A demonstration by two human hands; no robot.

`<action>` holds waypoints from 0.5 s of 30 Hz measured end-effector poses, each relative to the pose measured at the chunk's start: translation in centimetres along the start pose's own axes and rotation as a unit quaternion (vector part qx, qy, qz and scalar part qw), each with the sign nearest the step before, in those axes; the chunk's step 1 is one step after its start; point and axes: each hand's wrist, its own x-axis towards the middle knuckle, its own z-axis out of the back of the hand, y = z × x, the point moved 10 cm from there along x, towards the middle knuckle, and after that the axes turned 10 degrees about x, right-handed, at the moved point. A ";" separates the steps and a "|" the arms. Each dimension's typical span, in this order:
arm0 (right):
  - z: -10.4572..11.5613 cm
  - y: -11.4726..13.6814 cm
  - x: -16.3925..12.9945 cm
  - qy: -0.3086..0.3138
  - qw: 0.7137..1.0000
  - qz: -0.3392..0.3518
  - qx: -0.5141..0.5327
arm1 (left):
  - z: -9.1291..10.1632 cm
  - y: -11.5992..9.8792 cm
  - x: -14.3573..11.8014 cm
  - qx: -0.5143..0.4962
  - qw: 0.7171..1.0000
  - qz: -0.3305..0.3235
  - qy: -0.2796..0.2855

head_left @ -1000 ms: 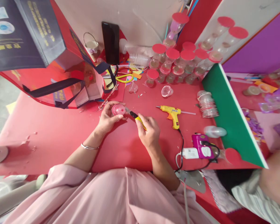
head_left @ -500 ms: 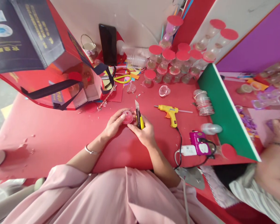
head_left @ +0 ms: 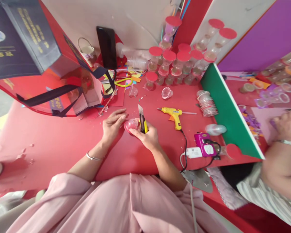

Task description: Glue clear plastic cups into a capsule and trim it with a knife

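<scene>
Hands: two of the wearer's own, both over the red table [head_left: 50, 142]; one co-worker's hand [head_left: 285, 126] far to the right.
Left hand [head_left: 113, 124]: fingers loosely spread, tips touching one small clear pink-tinted cup [head_left: 131, 124]; whether they grip it cannot be told.
Right hand [head_left: 147, 137]: fingers clenched around one yellow-and-black utility knife [head_left: 142, 120], blade out and pointing away from the wearer; the thumb and forefinger tips also meet the cup.
Cup position: between the two sets of fingertips, just left of the knife handle.
Beyond the right fingers: one yellow hot-glue gun [head_left: 172, 114], lying apart from the hand; one clear cup [head_left: 167, 93] farther on.
Beyond the left fingers: one pair of yellow-handled scissors [head_left: 122, 81]; one red bag [head_left: 38, 84].
Back of table: a cluster of red-lidded clear jars [head_left: 177, 64], too crowded to count.
</scene>
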 end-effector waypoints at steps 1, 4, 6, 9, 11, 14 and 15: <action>0.1 0.0 0.0 -0.002 1.000 0.000 -0.003 | 0.5 0.2 0.3 0.018 1.000 0.001 -0.007; 0.2 0.0 0.1 -0.009 1.000 0.009 -0.013 | 0.9 0.0 0.7 0.054 0.998 -0.023 -0.003; 0.2 0.1 0.1 -0.008 1.000 0.016 -0.019 | 0.0 -0.7 0.6 0.054 0.997 -0.047 0.039; 0.1 0.2 0.2 -0.001 0.999 0.023 -0.024 | -2.3 -1.1 -0.4 0.034 0.990 -0.040 0.130; 0.2 0.2 0.1 0.002 1.000 0.024 -0.016 | -3.5 -0.4 -1.2 0.001 0.985 0.015 0.171; 0.2 -0.3 0.1 0.010 0.999 0.004 0.035 | -4.3 1.3 -1.9 -0.109 0.973 0.111 0.172; 0.1 -0.6 0.1 0.015 0.998 -0.008 0.062 | -4.3 1.7 -1.8 -0.148 0.967 0.131 0.159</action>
